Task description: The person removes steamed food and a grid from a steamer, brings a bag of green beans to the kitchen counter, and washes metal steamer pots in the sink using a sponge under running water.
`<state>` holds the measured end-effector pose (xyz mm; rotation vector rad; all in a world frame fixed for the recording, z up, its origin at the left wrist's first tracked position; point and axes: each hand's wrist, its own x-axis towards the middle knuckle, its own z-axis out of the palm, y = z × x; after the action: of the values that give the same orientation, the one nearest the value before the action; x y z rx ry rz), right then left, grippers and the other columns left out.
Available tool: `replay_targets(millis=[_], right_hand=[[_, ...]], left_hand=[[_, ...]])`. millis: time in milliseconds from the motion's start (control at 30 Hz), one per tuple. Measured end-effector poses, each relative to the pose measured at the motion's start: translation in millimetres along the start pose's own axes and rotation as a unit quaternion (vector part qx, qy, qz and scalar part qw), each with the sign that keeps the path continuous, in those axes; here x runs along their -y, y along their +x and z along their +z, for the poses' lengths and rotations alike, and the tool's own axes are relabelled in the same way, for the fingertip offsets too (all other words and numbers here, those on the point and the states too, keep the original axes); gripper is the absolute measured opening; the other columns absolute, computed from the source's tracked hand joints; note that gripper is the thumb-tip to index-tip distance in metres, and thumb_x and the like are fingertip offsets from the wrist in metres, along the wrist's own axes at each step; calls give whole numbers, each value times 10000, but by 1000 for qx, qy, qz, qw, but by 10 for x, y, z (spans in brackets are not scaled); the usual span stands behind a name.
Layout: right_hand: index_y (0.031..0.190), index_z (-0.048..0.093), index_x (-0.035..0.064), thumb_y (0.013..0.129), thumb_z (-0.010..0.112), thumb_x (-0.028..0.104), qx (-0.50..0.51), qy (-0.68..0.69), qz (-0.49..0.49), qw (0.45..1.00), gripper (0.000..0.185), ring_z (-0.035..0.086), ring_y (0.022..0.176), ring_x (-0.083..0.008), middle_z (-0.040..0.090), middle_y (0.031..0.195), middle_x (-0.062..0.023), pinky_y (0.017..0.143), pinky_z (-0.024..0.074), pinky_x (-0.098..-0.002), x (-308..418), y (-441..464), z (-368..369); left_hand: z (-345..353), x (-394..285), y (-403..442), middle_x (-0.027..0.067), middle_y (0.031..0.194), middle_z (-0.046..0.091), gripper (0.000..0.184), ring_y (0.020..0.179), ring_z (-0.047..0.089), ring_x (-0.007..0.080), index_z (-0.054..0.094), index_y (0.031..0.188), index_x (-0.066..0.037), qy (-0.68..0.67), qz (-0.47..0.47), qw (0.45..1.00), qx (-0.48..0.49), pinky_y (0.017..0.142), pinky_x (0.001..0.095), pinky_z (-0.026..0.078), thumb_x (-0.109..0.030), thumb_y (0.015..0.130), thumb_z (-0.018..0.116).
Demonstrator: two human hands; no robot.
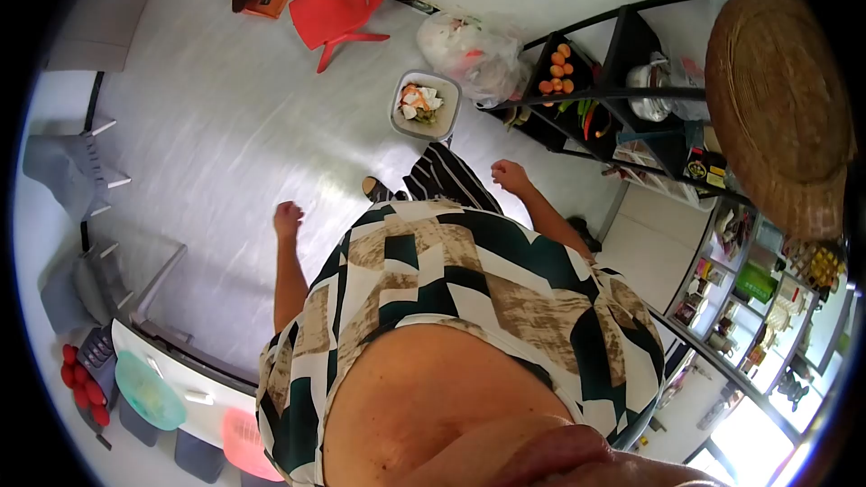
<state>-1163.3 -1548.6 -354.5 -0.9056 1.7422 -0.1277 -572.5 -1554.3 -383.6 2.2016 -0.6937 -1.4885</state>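
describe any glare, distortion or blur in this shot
Head view: wide-angle distortion bows the black shelf, corners go black; head view: a bright patch at lower right burns out, sheen on the floor; head view: left hand and right hand small, fine detail lost.

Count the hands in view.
2: the left hand over the floor, left of the body; the right hand right of the striped trousers, nearer the bin. No others show.

And here's the bin (pixel 452 97), pale grey, squarish with rounded corners, standing open-topped on the floor (pixel 234 135), just beside a bulging clear plastic bag (pixel 474 56); inside sit the scraps (pixel 420 105), crumpled white, streaked with orange, greenish-brown towards the bottom!
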Motion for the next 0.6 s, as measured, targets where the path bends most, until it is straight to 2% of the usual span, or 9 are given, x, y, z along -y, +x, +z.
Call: replay_targets(millis=[167, 267, 300, 333, 433, 500, 533, 567, 600], right_hand=[[940, 611, 33, 796, 570, 187, -56, 24, 80, 995, 215, 613, 681, -147, 617, 779, -57, 513, 487, -275, -23, 988, -522], [923, 627, 45, 789, 575, 238, -123, -111, 34, 986, 240, 617, 700, -185, 627, 774, -83, 605, 491, -314, -237, 2003, -902], [920, 629, 48, 786, 577, 257, -154, -134, 24, 979, 253, 623, 719, -203, 633, 782, -93, 638, 493, -327, -249, 2289, -1002], [925, 629, 50, 776, 579, 312, -179, -165, 18, 970, 305, 623, 817, -261, 646, 840, -121, 742, 475, -355, -37, 2477, -1147], [992, 605, 47, 766, 586, 337, -237, -129, 85, 959, 368, 610, 890, -292, 641, 929, -148, 774, 466, -379, 5, 3444, -1444], [1051, 577, 42, 763, 587, 330, -276, -157, 110, 942, 408, 610, 885, -297, 629, 961, -159, 771, 469, -385, -108, 4072, -1544], [1081, 562, 39, 761, 588, 326, -294, -170, 123, 932, 430, 610, 882, -300, 623, 977, -164, 769, 470, -388, -197, 4316, -1569], [1096, 551, 37, 759, 590, 332, -288, -156, 167, 930, 450, 608, 889, -303, 618, 987, -169, 774, 468, -394, -273, 4502, -1584], [1111, 539, 34, 757, 592, 339, -283, -139, 210, 926, 470, 606, 897, -306, 614, 996, -173, 780, 465, -399, -308, 4685, -1599]], left_hand=[[940, 17, -198, 75, 767, 632, 225, 629, 607, 142, 551, 1002, -12, 52, 31, 989, 137, 522, 258, 474, -157, 831, 558], [1238, 66, -519, 85, 707, 640, 234, 599, 601, 164, 589, 923, -12, 201, 20, 975, 97, 553, 312, 485, -213, 809, 551], [1292, 301, -587, 89, 706, 644, 265, 614, 610, 182, 605, 900, -23, 184, -15, 978, 93, 586, 327, 490, -262, 800, 552], [1284, 987, -541, 95, 704, 646, 271, 638, 627, 194, 614, 878, -25, 179, 18, 980, 79, 608, 328, 496, -275, 789, 562], [1484, 577, -753, 111, 710, 647, 260, 665, 647, 193, 604, 892, -5, 307, -77, 937, 149, 599, 320, 508, -241, 785, 572], [1714, 252, -767, 116, 741, 646, 238, 669, 648, 187, 581, 939, 7, 187, -174, 960, 112, 560, 297, 507, -179, 790, 571], [1838, 71, -685, 112, 760, 644, 235, 671, 648, 183, 570, 960, 8, 193, -189, 957, 109, 543, 288, 504, -156, 793, 568], [1974, -97, -583, 107, 779, 641, 235, 674, 648, 180, 559, 982, 9, 199, -205, 952, 105, 526, 278, 501, -133, 796, 565], [2114, -183, -469, 98, 807, 635, 241, 692, 647, 173, 554, 993, 5, 115, -244, 960, 72, 543, 283, 503, -141, 802, 559]])
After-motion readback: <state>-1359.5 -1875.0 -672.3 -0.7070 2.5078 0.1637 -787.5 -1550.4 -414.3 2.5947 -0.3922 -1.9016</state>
